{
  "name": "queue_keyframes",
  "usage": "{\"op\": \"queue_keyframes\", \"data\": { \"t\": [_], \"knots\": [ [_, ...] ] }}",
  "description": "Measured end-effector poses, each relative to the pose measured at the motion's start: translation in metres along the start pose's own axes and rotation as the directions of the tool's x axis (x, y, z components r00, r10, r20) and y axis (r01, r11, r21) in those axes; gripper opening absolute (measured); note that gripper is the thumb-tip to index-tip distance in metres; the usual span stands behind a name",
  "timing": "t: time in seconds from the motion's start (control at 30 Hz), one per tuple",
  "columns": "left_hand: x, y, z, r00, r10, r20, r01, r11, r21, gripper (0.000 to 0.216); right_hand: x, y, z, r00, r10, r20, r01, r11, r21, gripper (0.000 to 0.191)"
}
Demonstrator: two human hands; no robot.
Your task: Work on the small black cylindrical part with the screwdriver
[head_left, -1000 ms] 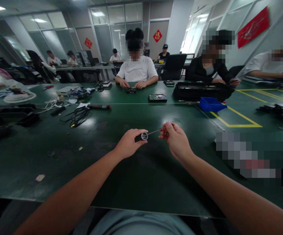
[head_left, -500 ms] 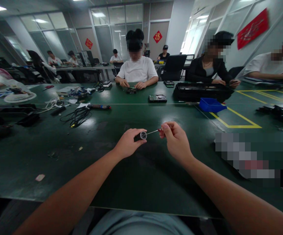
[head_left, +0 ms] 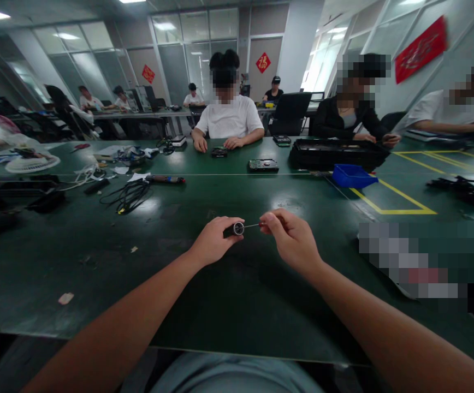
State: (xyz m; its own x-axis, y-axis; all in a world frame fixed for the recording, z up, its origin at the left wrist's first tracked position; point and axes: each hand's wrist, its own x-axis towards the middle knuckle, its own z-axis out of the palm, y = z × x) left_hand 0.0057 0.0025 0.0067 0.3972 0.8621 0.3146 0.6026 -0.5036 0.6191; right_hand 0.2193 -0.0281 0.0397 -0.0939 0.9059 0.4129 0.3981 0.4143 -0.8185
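Over the green table (head_left: 220, 295), my left hand (head_left: 211, 243) is closed round a short black cylinder (head_left: 237, 228) with a silver ring at its end. That round end faces right. My right hand (head_left: 292, 234) pinches the red handle of a screwdriver (head_left: 252, 225) with a thin metal shaft. The shaft points left, and its tip is at or in the cylinder's end; how deep I cannot tell. Most of the handle is hidden behind my fingers.
Black cables (head_left: 128, 195) and a pen-shaped tool (head_left: 166, 179) lie at the left. Beyond my hands are a hard drive (head_left: 264, 165), a blue bin (head_left: 354, 176) and a long black housing (head_left: 337, 154). Across the table sits a person in white (head_left: 229, 117).
My right hand has moved slightly left and down, bringing the screwdriver closer to the cylinder with its shaft more level. The left hand hardly moves. The person opposite has drawn one hand back.
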Motion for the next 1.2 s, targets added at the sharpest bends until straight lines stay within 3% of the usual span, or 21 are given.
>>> {"op": "queue_keyframes", "data": {
  "t": [0.07,0.33,0.47,0.57,0.83,0.9,1.07,1.2],
  "knots": [
    [0.000,0.000,0.000,1.000,-0.003,0.003,0.003,1.000,-0.001,0.037,0.000,0.001,0.001,0.999,0.029,-0.015,-0.029,1.000,-0.002,0.029],
    [0.000,-0.002,-0.001,1.000,-0.006,-0.016,0.006,1.000,-0.013,0.038,0.001,0.007,0.002,0.999,0.028,0.015,-0.030,0.993,0.111,0.019],
    [0.001,0.000,-0.001,1.000,-0.009,-0.013,0.008,1.000,-0.010,0.036,0.001,0.003,0.001,0.999,0.029,0.012,-0.030,0.999,0.045,0.030],
    [0.001,0.001,-0.002,1.000,-0.011,-0.012,0.011,1.000,-0.005,0.036,0.001,0.002,0.001,0.999,0.047,0.000,-0.047,0.999,-0.007,0.024],
    [0.001,0.000,-0.001,1.000,-0.005,-0.008,0.005,1.000,0.000,0.036,0.001,0.003,0.002,0.997,0.072,-0.004,-0.072,0.994,0.077,0.023],
    [0.001,0.000,-0.001,1.000,-0.009,-0.012,0.009,1.000,-0.002,0.036,0.001,0.004,0.004,0.994,0.104,-0.030,-0.098,0.982,0.159,0.017],
    [0.001,0.002,-0.003,0.999,-0.022,-0.034,0.022,1.000,-0.009,0.038,0.006,0.012,0.009,0.978,0.200,-0.059,-0.160,0.901,0.404,0.024],
    [0.002,0.002,-0.004,0.998,0.032,-0.044,-0.033,0.999,-0.006,0.038,0.013,0.019,0.009,0.932,0.362,-0.005,-0.285,0.745,0.603,0.031]
  ]
}}
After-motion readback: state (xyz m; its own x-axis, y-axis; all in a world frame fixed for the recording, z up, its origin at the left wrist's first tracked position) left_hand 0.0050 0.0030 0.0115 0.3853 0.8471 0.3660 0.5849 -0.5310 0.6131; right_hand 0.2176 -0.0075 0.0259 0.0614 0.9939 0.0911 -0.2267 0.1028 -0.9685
